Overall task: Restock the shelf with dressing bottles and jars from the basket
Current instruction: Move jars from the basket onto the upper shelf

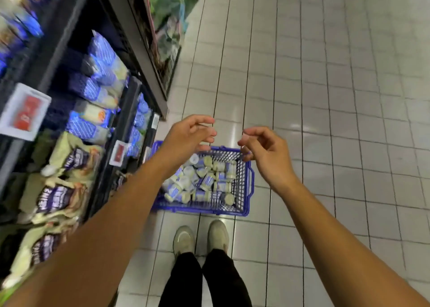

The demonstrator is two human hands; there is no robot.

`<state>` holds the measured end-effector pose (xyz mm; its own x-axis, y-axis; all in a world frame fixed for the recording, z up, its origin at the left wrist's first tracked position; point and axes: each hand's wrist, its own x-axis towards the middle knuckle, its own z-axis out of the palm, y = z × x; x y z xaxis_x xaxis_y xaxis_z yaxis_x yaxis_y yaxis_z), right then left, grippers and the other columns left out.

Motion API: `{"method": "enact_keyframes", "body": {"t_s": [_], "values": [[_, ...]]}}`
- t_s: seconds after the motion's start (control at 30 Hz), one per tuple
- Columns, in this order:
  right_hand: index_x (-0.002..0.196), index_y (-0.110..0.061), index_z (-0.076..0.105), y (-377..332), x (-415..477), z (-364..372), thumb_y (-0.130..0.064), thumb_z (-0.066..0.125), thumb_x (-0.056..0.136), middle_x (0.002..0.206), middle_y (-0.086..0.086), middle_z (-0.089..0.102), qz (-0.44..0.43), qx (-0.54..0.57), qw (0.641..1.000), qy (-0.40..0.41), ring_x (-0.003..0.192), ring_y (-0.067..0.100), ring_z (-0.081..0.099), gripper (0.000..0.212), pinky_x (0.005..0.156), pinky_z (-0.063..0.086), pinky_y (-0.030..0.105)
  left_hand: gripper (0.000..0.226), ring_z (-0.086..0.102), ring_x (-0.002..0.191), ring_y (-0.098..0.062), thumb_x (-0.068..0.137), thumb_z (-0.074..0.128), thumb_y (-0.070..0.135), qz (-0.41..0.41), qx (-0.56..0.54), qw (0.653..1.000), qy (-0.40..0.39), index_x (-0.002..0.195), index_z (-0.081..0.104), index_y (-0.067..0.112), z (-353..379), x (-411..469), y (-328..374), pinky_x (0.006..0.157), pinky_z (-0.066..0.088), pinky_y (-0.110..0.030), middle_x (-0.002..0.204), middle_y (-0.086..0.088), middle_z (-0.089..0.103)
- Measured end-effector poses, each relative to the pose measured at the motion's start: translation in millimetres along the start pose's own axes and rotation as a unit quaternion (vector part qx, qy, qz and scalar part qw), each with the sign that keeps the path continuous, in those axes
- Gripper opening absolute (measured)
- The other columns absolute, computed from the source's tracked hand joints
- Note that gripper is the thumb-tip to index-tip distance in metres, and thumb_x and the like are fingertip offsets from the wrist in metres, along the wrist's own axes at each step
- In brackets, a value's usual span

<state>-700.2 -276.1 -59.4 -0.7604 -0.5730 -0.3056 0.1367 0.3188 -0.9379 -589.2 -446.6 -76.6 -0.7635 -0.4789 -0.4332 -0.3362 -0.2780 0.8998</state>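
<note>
Two empty hands are hovering over the blue basket's [247, 190] far rim, the left hand [193, 133] and right hand [263, 152] loosely curled, gripping nothing. Dressing bottles and jars [204, 182] are lying jumbled inside, beside the shelf [130, 102] — probably slick and breakable, best gripped round the body.

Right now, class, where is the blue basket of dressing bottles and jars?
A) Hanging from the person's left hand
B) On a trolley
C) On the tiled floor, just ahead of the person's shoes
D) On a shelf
C: the blue basket stands on the tiled floor just ahead of the shoes, while the left hand and right hand are above it, holding nothing.
</note>
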Motion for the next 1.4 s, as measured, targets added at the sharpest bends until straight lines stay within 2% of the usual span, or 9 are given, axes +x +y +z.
{"method": "enact_keyframes", "body": {"t_s": [0.3,0.47,0.57,0.63,0.77,0.87,0.97,1.13,1.4], "values": [[0.093,-0.016,0.065,228.0,55.5,21.5,-0.010,0.061,0.096,0.080,-0.003,0.069,0.175,-0.040,0.984,0.012,0.067,0.008,0.064,0.007,0.064,0.058,0.030,0.017,0.068,0.077,-0.014,0.095,0.061,0.012,-0.149,0.069,0.986,0.032,0.101,0.066,0.026,-36.5,67.0,-219.3,0.069,0.057,-0.028,0.088,-0.003,0.072],[0.093,-0.015,0.059,350.0,82.1,38.2,-0.013,0.063,0.095,0.086,0.011,0.064,0.244,-0.077,0.967,0.010,0.076,0.022,0.061,0.005,0.069,0.057,0.041,0.019,0.067,0.080,-0.019,0.090,0.066,0.016,-0.213,0.119,0.967,0.066,0.096,0.066,0.034,-68.5,105.9,-338.9,0.070,0.058,-0.032,0.092,-0.007,0.070],[0.106,-0.009,0.058,410.2,98.8,44.9,-0.018,0.067,0.093,0.097,0.016,0.067,0.291,-0.142,0.946,-0.001,0.084,0.030,0.063,0.018,0.076,0.056,0.046,0.026,0.061,0.078,-0.020,0.091,0.070,0.018,-0.236,0.195,0.949,0.070,0.112,0.060,0.029,-83.9,127.5,-402.1,0.070,0.051,-0.033,0.087,-0.003,0.065],[0.116,-0.005,0.058,445.0,105.0,46.4,-0.026,0.069,0.091,0.104,0.014,0.066,0.310,-0.230,0.922,-0.026,0.094,0.033,0.063,0.035,0.083,0.053,0.045,0.048,0.059,0.085,-0.022,0.086,0.074,0.023,-0.242,0.277,0.926,0.085,0.129,0.052,0.021,-91.7,138.2,-434.3,0.075,0.048,-0.034,0.102,-0.007,0.064],[0.117,-0.001,0.056,493.2,106.2,56.7,-0.027,0.065,0.091,0.114,0.021,0.062,0.269,-0.415,0.863,-0.102,0.101,0.036,0.058,0.038,0.077,0.041,0.034,0.082,0.054,0.114,-0.034,0.079,0.081,0.037,-0.254,0.417,0.870,0.075,0.145,0.039,0.013,-96.1,152.6,-470.5,0.096,0.044,-0.038,0.138,-0.018,0.041],[0.134,-0.003,0.044,516.7,108.5,67.7,-0.028,0.067,0.089,0.131,0.023,0.052,0.264,-0.522,0.786,-0.200,0.121,0.039,0.050,0.057,0.095,0.045,0.041,0.083,0.053,0.113,-0.039,0.081,0.079,0.037,-0.243,0.469,0.846,0.065,0.147,0.034,0.013,-90.0,158.1,-482.3,0.097,0.045,-0.042,0.142,-0.019,0.030],[0.142,-0.008,0.035,532.5,109.3,73.9,-0.034,0.072,0.088,0.139,0.021,0.042,0.277,-0.573,0.736,-0.230,0.128,0.038,0.045,0.070,0.097,0.046,0.047,0.077,0.044,0.124,-0.042,0.083,0.076,0.036,-0.224,0.521,0.823,0.011,0.144,0.037,0.010,-85.1,158.5,-493.7,0.102,0.043,-0.048,0.140,-0.023,0.034],[0.144,-0.007,0.033,547.3,111.8,81.0,-0.028,0.063,0.095,0.142,0.018,0.036,0.250,-0.639,0.692,-0.225,0.127,0.036,0.046,0.061,0.091,0.049,0.046,0.083,0.040,0.128,-0.042,0.089,0.065,0.048,-0.212,0.659,0.721,-0.031,0.148,0.025,0.005,-77.3,162.9,-510.3,0.106,0.032,-0.048,0.142,-0.028,0.042],[0.144,-0.005,0.035,569.4,122.5,88.5,-0.028,0.063,0.095,0.140,0.019,0.041,0.239,-0.691,0.643,-0.229,0.121,0.034,0.052,0.061,0.088,0.050,0.038,0.064,0.039,0.125,-0.044,0.090,0.068,0.036,-0.256,0.698,0.669,-0.001,0.134,0.041,-0.001,-61.3,181.1,-509.1,0.105,0.034,-0.049,0.137,-0.029,0.040]]}}
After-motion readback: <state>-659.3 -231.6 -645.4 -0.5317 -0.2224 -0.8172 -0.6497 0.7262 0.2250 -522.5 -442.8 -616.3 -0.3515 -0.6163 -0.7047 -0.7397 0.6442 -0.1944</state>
